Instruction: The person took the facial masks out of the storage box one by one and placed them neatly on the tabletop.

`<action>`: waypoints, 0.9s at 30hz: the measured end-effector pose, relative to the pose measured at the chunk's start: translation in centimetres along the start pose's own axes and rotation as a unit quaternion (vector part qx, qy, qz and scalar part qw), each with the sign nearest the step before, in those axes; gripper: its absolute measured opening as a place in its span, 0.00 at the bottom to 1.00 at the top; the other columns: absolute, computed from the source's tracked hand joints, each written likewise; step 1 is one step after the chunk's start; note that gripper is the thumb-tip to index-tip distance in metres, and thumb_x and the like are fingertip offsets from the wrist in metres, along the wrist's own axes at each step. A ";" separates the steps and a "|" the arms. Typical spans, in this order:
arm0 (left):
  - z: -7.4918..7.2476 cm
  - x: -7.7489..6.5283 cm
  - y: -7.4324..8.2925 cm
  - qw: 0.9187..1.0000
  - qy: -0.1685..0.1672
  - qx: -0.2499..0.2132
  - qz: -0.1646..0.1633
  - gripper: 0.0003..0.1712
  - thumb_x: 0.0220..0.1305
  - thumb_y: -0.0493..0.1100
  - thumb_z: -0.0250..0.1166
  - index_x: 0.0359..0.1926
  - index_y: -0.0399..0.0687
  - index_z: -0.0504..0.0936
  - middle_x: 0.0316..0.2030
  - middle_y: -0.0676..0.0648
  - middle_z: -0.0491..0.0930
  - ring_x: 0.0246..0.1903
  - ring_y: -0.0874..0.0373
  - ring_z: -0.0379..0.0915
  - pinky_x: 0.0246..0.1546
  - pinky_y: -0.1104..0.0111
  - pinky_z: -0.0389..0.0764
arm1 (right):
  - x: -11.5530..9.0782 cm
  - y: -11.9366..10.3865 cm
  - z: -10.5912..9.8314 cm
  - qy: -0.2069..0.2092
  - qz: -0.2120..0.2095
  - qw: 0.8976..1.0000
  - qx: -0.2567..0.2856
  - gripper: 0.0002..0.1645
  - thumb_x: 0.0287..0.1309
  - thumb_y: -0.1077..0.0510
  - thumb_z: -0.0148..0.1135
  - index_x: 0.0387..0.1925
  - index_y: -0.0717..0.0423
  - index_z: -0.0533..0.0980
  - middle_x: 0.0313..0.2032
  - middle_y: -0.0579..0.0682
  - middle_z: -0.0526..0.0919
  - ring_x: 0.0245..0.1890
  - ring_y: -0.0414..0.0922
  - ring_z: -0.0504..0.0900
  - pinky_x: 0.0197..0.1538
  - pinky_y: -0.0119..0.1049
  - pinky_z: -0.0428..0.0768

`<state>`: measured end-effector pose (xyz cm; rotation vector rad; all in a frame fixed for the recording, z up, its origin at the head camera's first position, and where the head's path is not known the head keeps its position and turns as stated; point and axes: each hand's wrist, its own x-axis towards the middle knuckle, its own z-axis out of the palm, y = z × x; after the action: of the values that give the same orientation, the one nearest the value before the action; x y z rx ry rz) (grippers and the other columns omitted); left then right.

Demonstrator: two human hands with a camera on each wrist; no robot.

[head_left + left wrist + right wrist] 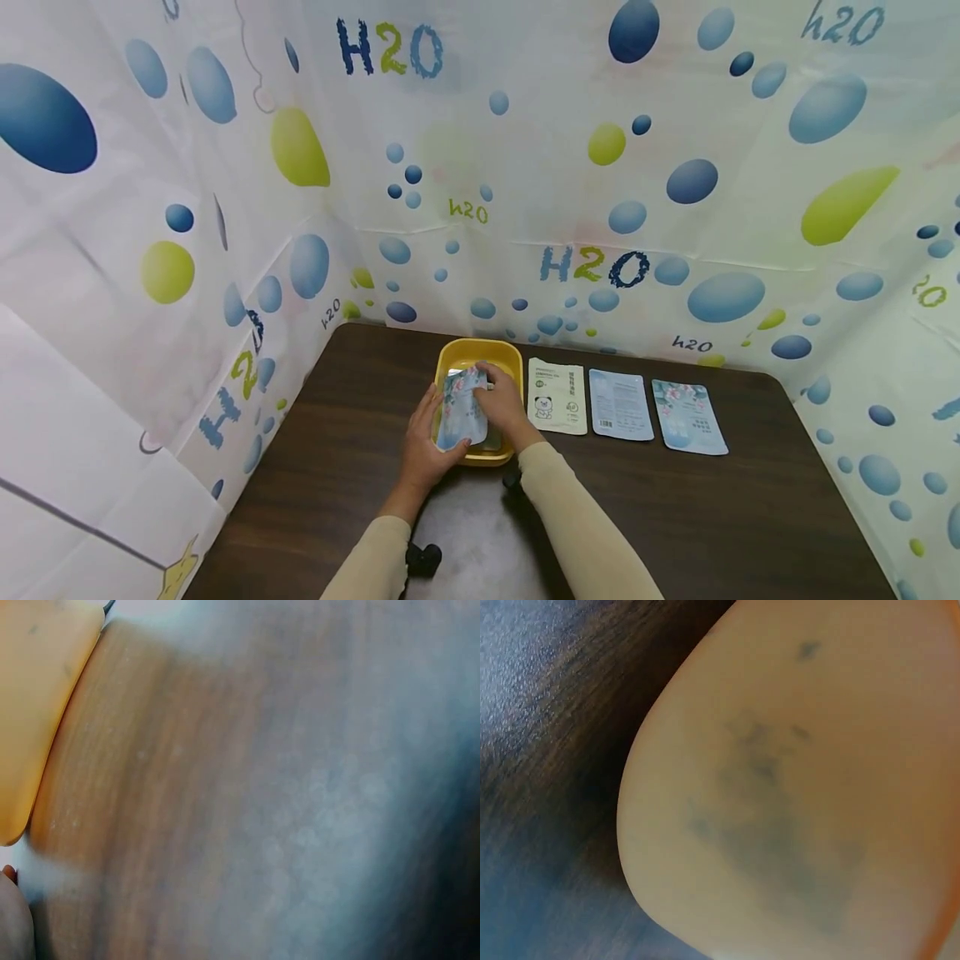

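- On the far left, a white sheet (225,192) printed with blue and lime blobs hangs beside my table; it runs on behind the far edge and round to the right, with "H2O" lettering on it.
- Left of centre lies a bare stretch of the dark brown table (330,450), its wood grain blurred in my left wrist view.
- Next comes my left hand (423,450), out of a cream left sleeve (371,558); I hold the near left part of the blue flowered packet between my fingers, along its left side, and my thumb, at its near end.
- At the middle, that blue flowered packet (461,412) is between my two hands, over the yellow tray, its blossoms facing up.
- Under it sits the yellow tray (483,343), near the far edge of the table; something pale shows inside at its near right, but I cannot tell what. My right wrist view is mostly its blurred wall.
- Just right of that, my right hand (504,407), out of the right sleeve (577,517), pinches the packet's far right part.
- Beside the tray lies a cream packet (557,392) with a small bear drawing.
- Further right, near it, lies a pale blue packet (621,404) with lines of print.
- Last, at the right end of the row, lies a second flowered packet (688,417), slightly turned.
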<state>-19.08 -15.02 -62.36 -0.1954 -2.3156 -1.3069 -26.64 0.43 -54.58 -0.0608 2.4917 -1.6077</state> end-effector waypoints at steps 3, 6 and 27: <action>0.0 -0.2 0.1 1.000 0.001 -0.001 0.001 0.53 0.44 0.56 0.76 0.69 0.35 0.72 0.77 0.42 0.63 0.70 0.34 0.64 0.64 0.37 0.69 | 0.0 0.1 -0.1 -0.004 0.004 1.000 -0.012 0.33 0.65 0.62 0.59 0.71 0.50 0.70 0.69 0.56 0.75 0.63 0.54 0.77 0.70 0.55 0.72; 0.2 -0.3 0.1 1.000 0.003 -0.001 0.003 0.53 0.43 0.56 0.76 0.69 0.35 0.72 0.76 0.42 0.63 0.70 0.34 0.65 0.65 0.38 0.69 | 0.0 0.1 -0.4 -0.009 0.010 1.000 -0.019 0.36 0.63 0.65 0.58 0.73 0.50 0.68 0.70 0.56 0.73 0.61 0.54 0.76 0.71 0.55 0.71; 0.1 -0.1 0.0 0.999 0.021 0.001 0.032 0.50 0.44 0.53 0.77 0.67 0.34 0.74 0.75 0.38 0.66 0.69 0.34 0.66 0.63 0.37 0.69 | 0.7 -0.4 -2.8 0.004 -0.004 0.998 0.062 0.40 0.58 0.69 0.53 0.73 0.49 0.68 0.73 0.56 0.70 0.60 0.52 0.75 0.70 0.51 0.71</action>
<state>-19.04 -14.94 -62.48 -0.2367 -2.2577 -1.2651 -27.82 2.75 -53.18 -0.0480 2.3932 -1.7647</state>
